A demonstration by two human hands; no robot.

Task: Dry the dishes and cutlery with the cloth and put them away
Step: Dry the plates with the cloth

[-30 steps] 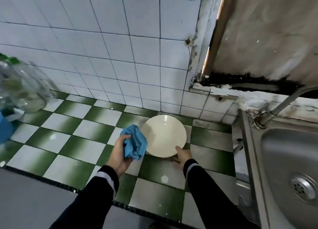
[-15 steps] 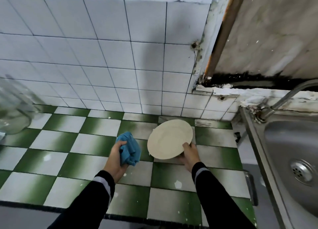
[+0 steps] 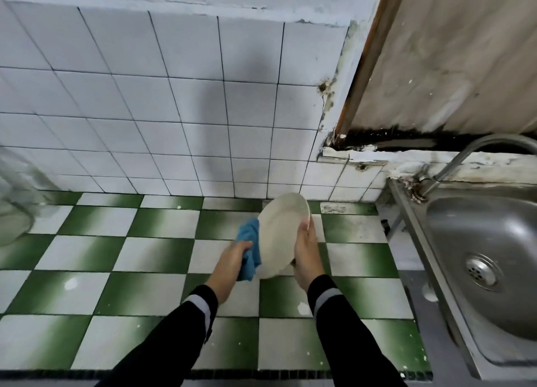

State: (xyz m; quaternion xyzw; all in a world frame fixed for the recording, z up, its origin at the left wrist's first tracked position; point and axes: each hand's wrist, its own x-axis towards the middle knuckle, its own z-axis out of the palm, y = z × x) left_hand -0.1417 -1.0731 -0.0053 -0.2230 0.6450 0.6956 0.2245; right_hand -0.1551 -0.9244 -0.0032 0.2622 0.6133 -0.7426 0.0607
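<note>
L hand (image 3: 232, 258): grip curled round the blue cloth (image 3: 249, 241), bunched up and pressed vs. the left edge of the white plate (image 3: 279, 235). R hand (image 3: 306, 253): grip on the plate's right rim, thumb over the near face, fingers behind. Plate's tilted up on edge, approx. mid-frame over the green-and-white checked bench (image 3: 145, 258), in front of the white tiled wall (image 3: 145, 96). Can't tell if its lower edge touches the bench. Steel sink (image 3: 494, 235) off to the right w/ curved tap (image 3: 470, 154) at the back. Blurry clear glass thing (image 3: 14, 209) at far left. Dark sleeves, pale cuff stripes.
</note>
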